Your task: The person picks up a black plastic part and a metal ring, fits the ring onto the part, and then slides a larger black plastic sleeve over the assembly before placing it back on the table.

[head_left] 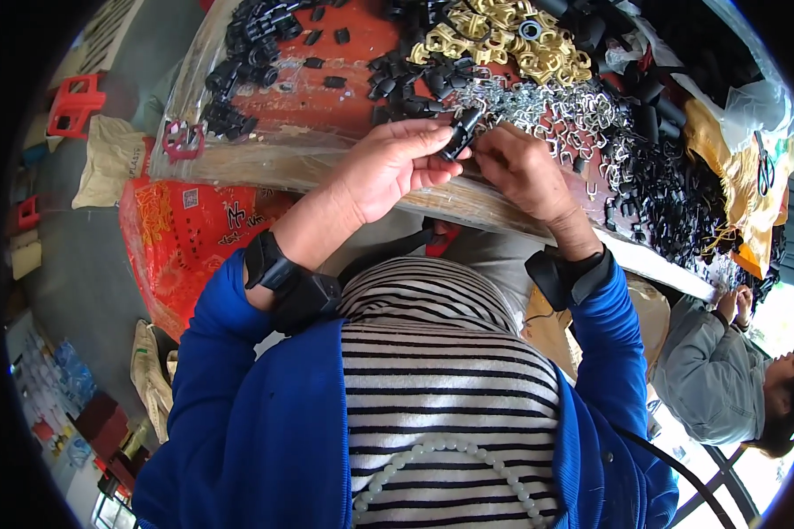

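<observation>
My left hand (388, 167) grips a small black plastic part (459, 135) between thumb and fingers, just above the near edge of the table. Close against its right side is my right hand (525, 172), its thumb and fingertips pinched together. Whatever sits in that pinch is too small or too hidden to make out. Beyond the hands lie a heap of silver U-shaped metal clips (551, 110), a pile of brass-coloured metal pieces (512, 40) and loose small black pieces (401, 79). Finished-looking black cylindrical parts (256, 35) are heaped at the far left.
The red tabletop (326, 110) has a plastic-wrapped wooden edge (247, 163). Many small black pieces (657, 189) spread along the right side, by a yellow sack (723, 167). A red printed bag (203, 234) stands left of the table. Another person (715, 370) sits at the right.
</observation>
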The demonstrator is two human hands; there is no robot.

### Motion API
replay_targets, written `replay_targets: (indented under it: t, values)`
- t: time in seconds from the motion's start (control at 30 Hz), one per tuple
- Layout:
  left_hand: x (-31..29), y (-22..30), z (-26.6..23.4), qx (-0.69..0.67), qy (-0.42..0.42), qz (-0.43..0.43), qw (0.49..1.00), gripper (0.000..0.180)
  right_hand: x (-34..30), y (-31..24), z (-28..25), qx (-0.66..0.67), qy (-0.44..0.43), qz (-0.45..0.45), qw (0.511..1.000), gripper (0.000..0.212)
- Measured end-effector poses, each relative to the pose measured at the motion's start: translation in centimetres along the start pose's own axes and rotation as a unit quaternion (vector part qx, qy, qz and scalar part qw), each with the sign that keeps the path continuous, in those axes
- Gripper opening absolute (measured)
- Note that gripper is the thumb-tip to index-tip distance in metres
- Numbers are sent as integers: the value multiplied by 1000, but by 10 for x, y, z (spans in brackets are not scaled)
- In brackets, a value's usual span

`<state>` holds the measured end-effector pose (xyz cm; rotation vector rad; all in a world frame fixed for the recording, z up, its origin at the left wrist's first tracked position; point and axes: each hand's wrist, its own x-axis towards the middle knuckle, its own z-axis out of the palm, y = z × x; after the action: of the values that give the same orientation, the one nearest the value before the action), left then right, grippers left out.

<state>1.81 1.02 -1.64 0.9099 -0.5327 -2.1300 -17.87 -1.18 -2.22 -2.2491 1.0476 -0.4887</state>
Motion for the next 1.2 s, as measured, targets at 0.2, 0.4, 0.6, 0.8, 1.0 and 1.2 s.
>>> replay_targets:
  t: [0.2,0.4,0.6,0.8,1.0,1.2]
  values:
    - [10,-1,17,15,-96,-32,995,26,-16,11,-1,378,32,138,915,14]
    - [18,-4,20,22,-143,-58,988,28,-27,14,2,538,17,148,830,17]
    - [10,-7,20,18,-142,-66,988,36,-30,-4,1,558,31,154,815,11]
    - [-2,-5,13,-30,-178,-48,982,37,-28,-24,3,595,46,141,790,14]
    - [-6,-8,8,-43,-190,-42,980,35,-27,-30,8,624,56,139,767,15]
    - [6,-7,9,-35,-134,-46,989,31,-29,-18,3,505,141,139,840,11]
